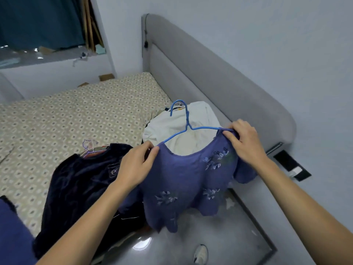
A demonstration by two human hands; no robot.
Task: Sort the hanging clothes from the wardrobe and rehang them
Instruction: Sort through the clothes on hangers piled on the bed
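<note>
A blue embroidered top [183, 180] hangs on a blue wire hanger [186, 123], held up over the bed's edge. My left hand [137, 165] pinches the top's left shoulder at the hanger's arm. My right hand [246, 142] grips the right shoulder over the hanger's other arm. The hanger's hook points up and away from me. Under the top lies a white garment [172, 129] on the bed. A dark navy velvet garment [80, 184], on a pale purple hanger [89, 148], lies to the left.
The bed [76, 111] has a patterned beige sheet and a grey padded headboard [210, 77] on the right. Glossy grey floor [191, 245] and a shoe [200, 253] show below. A window sill with a teal curtain [38, 22] is at the far left.
</note>
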